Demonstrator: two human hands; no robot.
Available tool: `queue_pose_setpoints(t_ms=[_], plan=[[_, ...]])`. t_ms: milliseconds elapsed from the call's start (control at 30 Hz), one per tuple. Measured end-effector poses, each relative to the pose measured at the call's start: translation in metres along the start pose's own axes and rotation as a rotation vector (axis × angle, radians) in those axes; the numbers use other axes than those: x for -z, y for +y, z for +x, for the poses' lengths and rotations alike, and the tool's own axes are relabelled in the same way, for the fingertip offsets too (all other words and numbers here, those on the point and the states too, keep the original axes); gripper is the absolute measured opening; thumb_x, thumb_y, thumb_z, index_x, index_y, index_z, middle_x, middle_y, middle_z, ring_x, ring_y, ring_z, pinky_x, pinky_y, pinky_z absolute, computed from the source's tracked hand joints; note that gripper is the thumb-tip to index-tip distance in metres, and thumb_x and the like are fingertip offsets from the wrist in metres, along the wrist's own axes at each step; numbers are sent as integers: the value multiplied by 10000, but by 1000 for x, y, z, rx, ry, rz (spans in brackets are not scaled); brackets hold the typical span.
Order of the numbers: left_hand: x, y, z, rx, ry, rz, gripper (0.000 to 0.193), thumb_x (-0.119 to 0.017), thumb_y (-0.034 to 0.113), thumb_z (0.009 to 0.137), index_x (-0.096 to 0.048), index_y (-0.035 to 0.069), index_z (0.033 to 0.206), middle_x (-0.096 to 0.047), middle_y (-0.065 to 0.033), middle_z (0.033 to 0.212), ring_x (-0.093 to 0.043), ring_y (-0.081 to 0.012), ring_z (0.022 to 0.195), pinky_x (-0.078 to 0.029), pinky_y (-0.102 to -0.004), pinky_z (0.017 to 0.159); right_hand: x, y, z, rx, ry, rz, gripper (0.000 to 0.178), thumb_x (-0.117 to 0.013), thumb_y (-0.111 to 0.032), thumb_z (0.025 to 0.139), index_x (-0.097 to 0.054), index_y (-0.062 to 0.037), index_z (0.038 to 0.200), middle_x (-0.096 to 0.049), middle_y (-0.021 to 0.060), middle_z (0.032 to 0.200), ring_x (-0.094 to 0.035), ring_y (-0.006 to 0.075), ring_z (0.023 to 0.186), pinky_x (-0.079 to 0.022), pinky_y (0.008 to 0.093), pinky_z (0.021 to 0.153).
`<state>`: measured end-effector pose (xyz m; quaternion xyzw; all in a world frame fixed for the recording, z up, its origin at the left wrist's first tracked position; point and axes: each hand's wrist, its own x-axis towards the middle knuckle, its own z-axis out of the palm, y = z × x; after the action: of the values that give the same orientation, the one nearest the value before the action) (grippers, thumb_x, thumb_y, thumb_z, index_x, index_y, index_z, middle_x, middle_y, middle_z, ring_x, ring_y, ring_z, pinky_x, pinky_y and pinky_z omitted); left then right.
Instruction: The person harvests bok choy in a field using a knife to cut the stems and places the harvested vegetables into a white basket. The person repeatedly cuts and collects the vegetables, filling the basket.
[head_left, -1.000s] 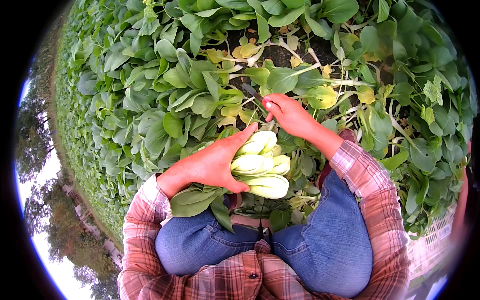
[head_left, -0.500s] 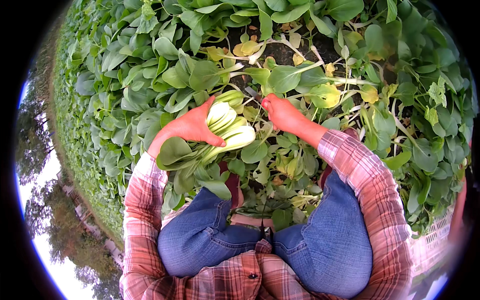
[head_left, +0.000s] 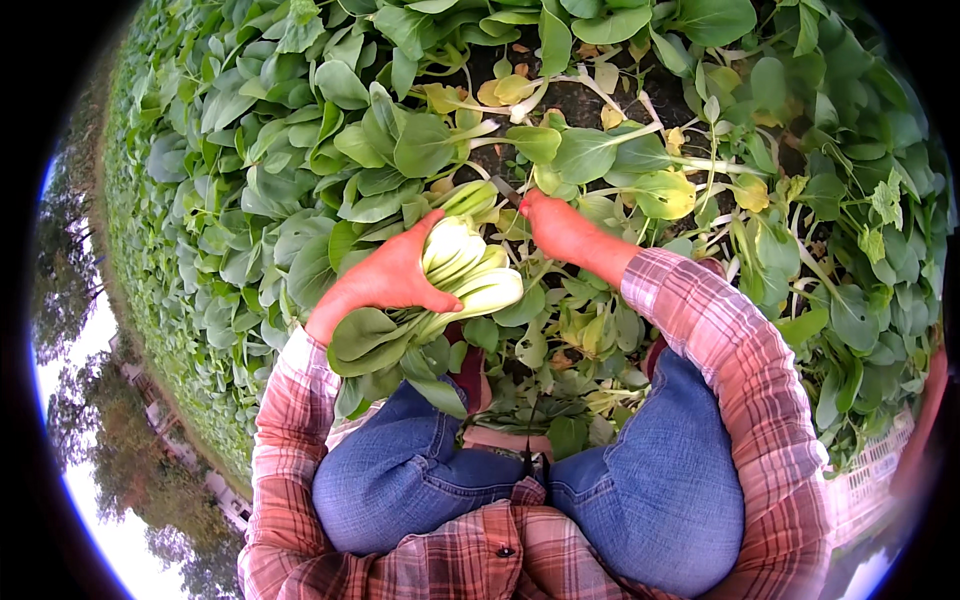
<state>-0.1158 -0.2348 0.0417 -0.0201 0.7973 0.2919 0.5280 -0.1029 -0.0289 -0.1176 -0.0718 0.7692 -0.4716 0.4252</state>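
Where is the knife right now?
In the head view's upper middle, the knife is in the right hand, beside the pale-stemmed greens in the left hand.

A pale latticed crate [head_left: 868, 478] shows at the lower right, with a blurred reddish shape [head_left: 922, 415] next to it. Yellowed leaves [head_left: 663, 194] lie around a patch of dark soil [head_left: 572, 103]. At the far left, beyond the green field [head_left: 190, 260], are trees [head_left: 130, 455], a pale building [head_left: 228, 497] and bright sky [head_left: 92, 515].
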Motion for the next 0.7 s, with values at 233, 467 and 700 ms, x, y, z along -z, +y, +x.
queue_pose_setpoints(t_ms=[233, 467, 700], plan=[[-3, 1, -5, 18, 21, -6, 1083, -834, 197, 546, -224, -54, 1405, -467, -200, 1298, -462, -243, 1204, -337, -311, 1040, 0, -21, 15, 120, 4, -395, 221, -431, -5, 854, -477, 47, 1064, -627, 258, 870, -637, 381, 767, -502, 455, 632], [-9, 7, -23, -67, 113, 46, 1033, -823, 193, 548, -257, 11, 1393, -479, -201, 1271, -479, -277, 1182, -355, -337, 1022, 11, 7, -6, 269, 117, -303, 197, -502, -142, 902, -513, -7, 1044, -640, 184, 810, -643, 306, 671, -491, 401, 555], [-10, 11, -46, -156, 110, -45, 984, -783, 142, 568, -267, 68, 1402, -482, -158, 1269, -481, -235, 1171, -359, -331, 1013, 35, -28, -23, -12, -40, 750, 498, -669, -338, 845, -434, -83, 1202, -561, -7, 828, -533, 74, 687, -335, 192, 531]])
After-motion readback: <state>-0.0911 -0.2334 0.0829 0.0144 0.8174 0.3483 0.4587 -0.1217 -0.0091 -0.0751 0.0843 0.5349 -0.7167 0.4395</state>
